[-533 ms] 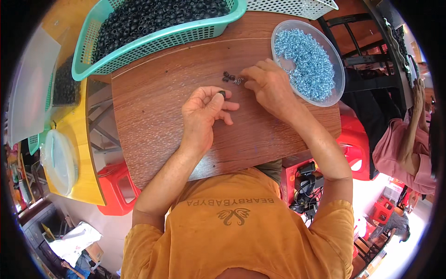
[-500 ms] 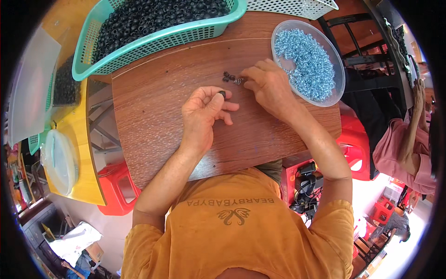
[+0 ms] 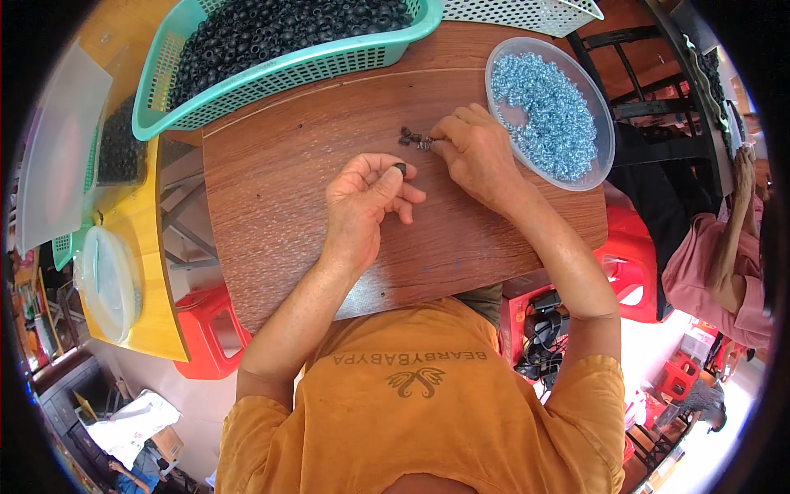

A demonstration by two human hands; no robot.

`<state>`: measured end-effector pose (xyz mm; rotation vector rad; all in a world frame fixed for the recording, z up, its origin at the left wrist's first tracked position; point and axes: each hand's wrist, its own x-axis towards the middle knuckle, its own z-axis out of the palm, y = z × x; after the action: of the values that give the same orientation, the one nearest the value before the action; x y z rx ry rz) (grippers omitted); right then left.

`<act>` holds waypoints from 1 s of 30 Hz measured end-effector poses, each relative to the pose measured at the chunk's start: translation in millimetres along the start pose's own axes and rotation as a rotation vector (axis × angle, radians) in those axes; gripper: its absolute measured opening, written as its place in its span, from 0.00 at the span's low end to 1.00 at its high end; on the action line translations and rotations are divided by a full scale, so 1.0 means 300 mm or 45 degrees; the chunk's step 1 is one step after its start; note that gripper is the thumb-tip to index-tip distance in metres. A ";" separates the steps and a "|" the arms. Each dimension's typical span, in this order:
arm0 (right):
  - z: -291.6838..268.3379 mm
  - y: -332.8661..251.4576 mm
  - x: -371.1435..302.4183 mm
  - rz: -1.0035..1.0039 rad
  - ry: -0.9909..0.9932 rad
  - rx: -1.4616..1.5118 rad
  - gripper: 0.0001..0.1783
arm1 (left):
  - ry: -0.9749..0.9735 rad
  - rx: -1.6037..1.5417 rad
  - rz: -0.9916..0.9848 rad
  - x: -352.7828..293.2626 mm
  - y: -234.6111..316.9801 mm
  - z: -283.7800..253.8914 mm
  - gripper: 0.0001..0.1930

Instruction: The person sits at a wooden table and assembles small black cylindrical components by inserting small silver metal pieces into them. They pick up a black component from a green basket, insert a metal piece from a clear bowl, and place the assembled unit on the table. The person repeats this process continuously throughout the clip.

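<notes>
Between thumb and forefinger, my left hand point(image 3: 360, 193) pinches a small rounded black plastic piece point(image 3: 400, 167) above the middle of the brown table. To the right and a little farther away, my right hand point(image 3: 480, 152) reaches down to the tabletop with its fingers drawn together. Whatever lies between those fingertips is hidden. Right beside them are a few tiny metal springs point(image 3: 425, 144), next to a small cluster of dark pieces point(image 3: 407, 134).
A teal basket point(image 3: 271, 70) heaped with black hollow pieces stands at the far left. On the right, a round clear tub point(image 3: 611, 136) holds many bluish springs. A white perforated basket point(image 3: 527, 15) sits behind. Red stools point(image 3: 216, 333) flank the table; another person's arm point(image 3: 731, 239) shows far right.
My right hand has shifted slightly, its fingers drawing closer together beside the springs. My left hand still pinches the black piece. The whole view has moved a little.
</notes>
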<state>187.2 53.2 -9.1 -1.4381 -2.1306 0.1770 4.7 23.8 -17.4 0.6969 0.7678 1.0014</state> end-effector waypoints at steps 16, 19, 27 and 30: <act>-0.125 -0.179 -0.044 0.555 -0.184 0.870 0.07 | -0.064 -0.177 -0.030 -0.024 0.006 -0.002 0.10; -0.122 -0.181 -0.048 0.640 -0.237 1.025 0.08 | -0.095 -0.214 -0.063 -0.034 0.008 0.003 0.09; -0.127 -0.180 -0.058 0.708 -0.239 1.132 0.09 | -0.064 -0.103 -0.045 -0.062 0.029 0.027 0.10; -0.127 -0.189 -0.067 0.701 -0.222 1.098 0.10 | -0.046 -0.054 -0.053 -0.074 0.032 0.036 0.10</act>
<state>166.0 4.3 38.0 -1.4153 -1.3908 1.2837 1.6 5.3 1.3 0.6582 0.7252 0.9621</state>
